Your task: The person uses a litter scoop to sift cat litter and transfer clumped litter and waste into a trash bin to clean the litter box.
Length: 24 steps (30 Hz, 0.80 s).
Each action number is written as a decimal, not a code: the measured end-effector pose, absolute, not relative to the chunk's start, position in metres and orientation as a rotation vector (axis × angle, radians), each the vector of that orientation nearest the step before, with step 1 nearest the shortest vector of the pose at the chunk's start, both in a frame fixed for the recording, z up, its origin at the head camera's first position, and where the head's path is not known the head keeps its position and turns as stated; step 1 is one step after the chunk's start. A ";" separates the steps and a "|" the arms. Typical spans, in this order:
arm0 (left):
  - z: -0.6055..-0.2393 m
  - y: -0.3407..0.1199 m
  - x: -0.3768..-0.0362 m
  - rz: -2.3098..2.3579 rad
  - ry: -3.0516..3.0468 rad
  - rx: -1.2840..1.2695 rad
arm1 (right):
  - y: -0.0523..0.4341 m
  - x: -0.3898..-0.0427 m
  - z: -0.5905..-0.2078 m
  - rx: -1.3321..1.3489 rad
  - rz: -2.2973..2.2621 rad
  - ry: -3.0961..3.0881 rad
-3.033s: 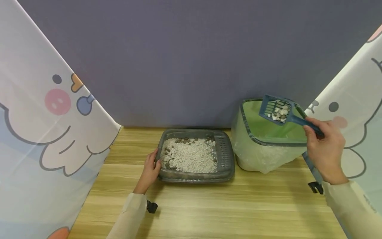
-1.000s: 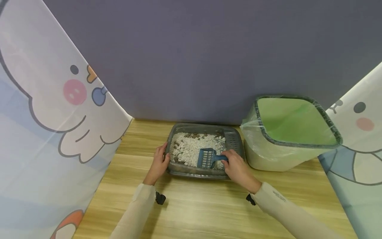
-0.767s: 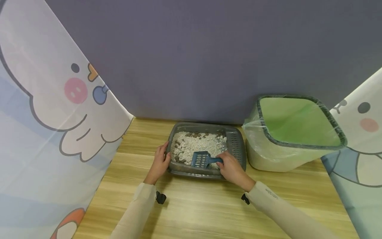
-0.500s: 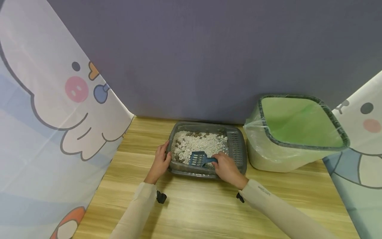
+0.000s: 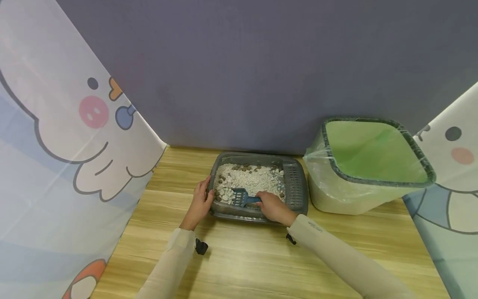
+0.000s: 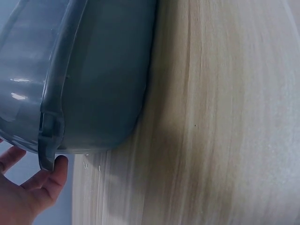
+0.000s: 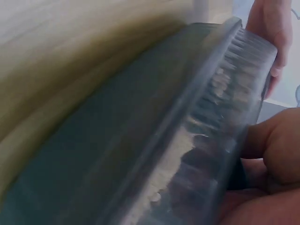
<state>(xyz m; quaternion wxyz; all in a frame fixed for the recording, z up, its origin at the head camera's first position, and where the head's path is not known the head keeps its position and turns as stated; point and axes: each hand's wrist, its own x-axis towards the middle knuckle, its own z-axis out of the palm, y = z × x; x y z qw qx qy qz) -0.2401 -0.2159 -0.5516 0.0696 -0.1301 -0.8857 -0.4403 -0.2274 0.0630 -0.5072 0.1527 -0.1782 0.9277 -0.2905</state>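
A grey litter tray [image 5: 298, 187] holds pale litter [image 5: 257, 178] with brown clumps along its far and left edges. My left hand [image 5: 199, 203] grips the tray's left end; the left wrist view shows thumb and fingers [image 6: 57, 176] on either side of the rim. In my right hand [image 5: 274, 207] is the handle of a blue slotted litter scoop [image 5: 240, 197]. The scoop's head sits in the litter at the front left, pointing left, with pale lumps beside it. In the right wrist view the tray wall [image 7: 108, 122] hides most of the scoop.
A pale bin [image 5: 336, 199] lined with a clear bag stands right of the tray, its mouth facing up. Behind both rises a grey-purple backdrop [image 5: 224, 83]. Cartoon-printed sheets [image 5: 45, 174] flank the wooden table [image 5: 239, 257].
Three seconds ago the scoop, loaded with lumps, was over the bin. It has since come to the tray and slid left through the litter. The left hand keeps its hold.
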 end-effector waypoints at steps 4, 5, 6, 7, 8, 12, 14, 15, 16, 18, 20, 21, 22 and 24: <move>-0.551 -0.216 -0.241 -1.314 -2.656 -0.391 | 0.061 -0.230 -0.514 -0.517 -0.879 2.683; -0.551 -0.216 -0.241 -1.308 -2.652 -0.391 | 0.061 -0.230 -0.516 -0.526 -0.897 2.684; -0.551 -0.217 -0.241 -1.303 -2.652 -0.388 | 0.060 -0.231 -0.518 -0.531 -0.911 2.688; -0.551 -0.217 -0.241 -1.304 -2.650 -0.387 | 0.060 -0.232 -0.521 -0.538 -0.922 2.693; -0.552 -0.218 -0.241 -1.297 -2.649 -0.388 | 0.060 -0.232 -0.523 -0.542 -0.939 2.695; -0.553 -0.218 -0.240 -1.295 -2.651 -0.391 | 0.060 -0.231 -0.528 -0.556 -0.972 2.718; -0.553 -0.217 -0.240 -1.291 -2.656 -0.393 | 0.061 -0.230 -0.528 -0.564 -0.977 2.730; -0.553 -0.217 -0.240 -1.292 -2.655 -0.391 | 0.062 -0.230 -0.528 -0.570 -0.978 2.739; -0.554 -0.216 -0.240 -1.291 -2.653 -0.389 | 0.063 -0.230 -0.528 -0.579 -0.980 2.750; -0.553 -0.216 -0.239 -1.293 -2.649 -0.391 | 0.064 -0.229 -0.529 -0.583 -0.988 2.766; -0.553 -0.215 -0.239 -1.286 -2.643 -0.397 | 0.066 -0.229 -0.529 -0.590 -1.024 2.777; -0.553 -0.215 -0.239 -1.285 -2.645 -0.398 | 0.067 -0.229 -0.529 -0.595 -1.046 2.785; -0.553 -0.215 -0.239 -1.285 -2.648 -0.399 | 0.068 -0.229 -0.529 -0.599 -1.075 2.789; -0.554 -0.215 -0.240 -1.279 -2.646 -0.403 | 0.070 -0.229 -0.528 -0.596 -1.140 2.795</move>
